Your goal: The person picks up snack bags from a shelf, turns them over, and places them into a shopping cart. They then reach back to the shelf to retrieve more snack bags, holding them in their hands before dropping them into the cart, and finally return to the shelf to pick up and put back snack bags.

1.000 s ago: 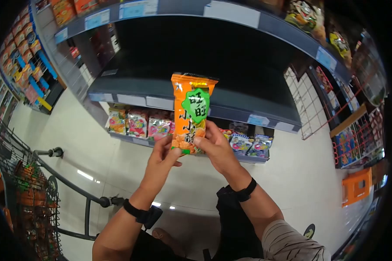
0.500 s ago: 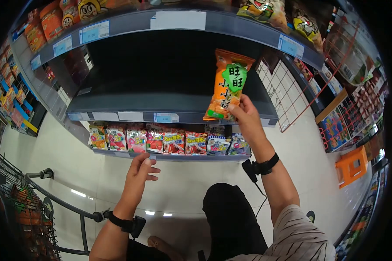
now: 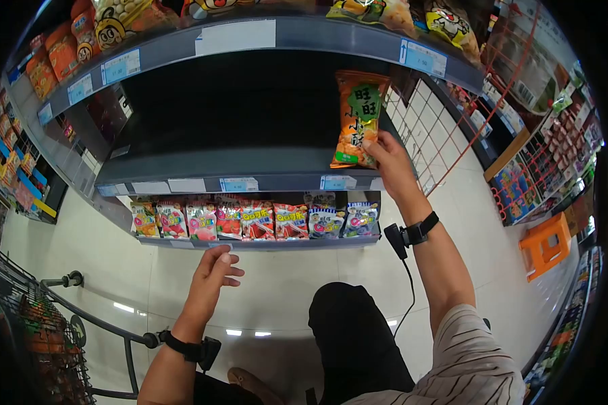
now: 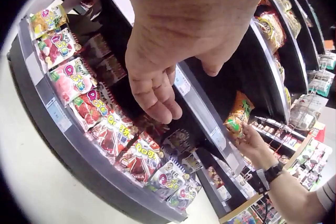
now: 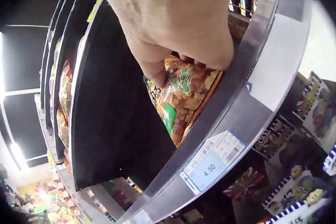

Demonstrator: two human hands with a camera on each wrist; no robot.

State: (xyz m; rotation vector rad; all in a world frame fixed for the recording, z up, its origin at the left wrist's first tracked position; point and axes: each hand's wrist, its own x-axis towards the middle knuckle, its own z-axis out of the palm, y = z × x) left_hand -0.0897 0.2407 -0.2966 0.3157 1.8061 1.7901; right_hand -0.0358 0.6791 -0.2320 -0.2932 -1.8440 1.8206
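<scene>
My right hand (image 3: 393, 165) grips the lower right side of an orange bag of snacks (image 3: 355, 121) with a green patch and black characters, thumb on its front. The bag stands upright at the right end of the dark middle shelf (image 3: 216, 155), its bottom close over the front edge. In the right wrist view, the bag's lower part (image 5: 186, 92) shows beneath the fingers, beside the shelf lip. My left hand (image 3: 213, 273) holds nothing, its fingers loosely bent in front of the bottom shelf. The left wrist view has that hand (image 4: 157, 77) over a row of candy bags (image 4: 113, 132).
Small candy bags (image 3: 256, 219) line the bottom shelf. Larger snack bags (image 3: 371, 15) sit on the shelf above. A red wire rack (image 3: 445, 145) borders the right side, with an orange stool (image 3: 548, 246) beyond. A wire cart (image 3: 47, 324) with orange packs stands at left.
My left hand let go of the bag and dropped down and left. The right hand carried the bag to the shelf's right end. The head view shifted too.
</scene>
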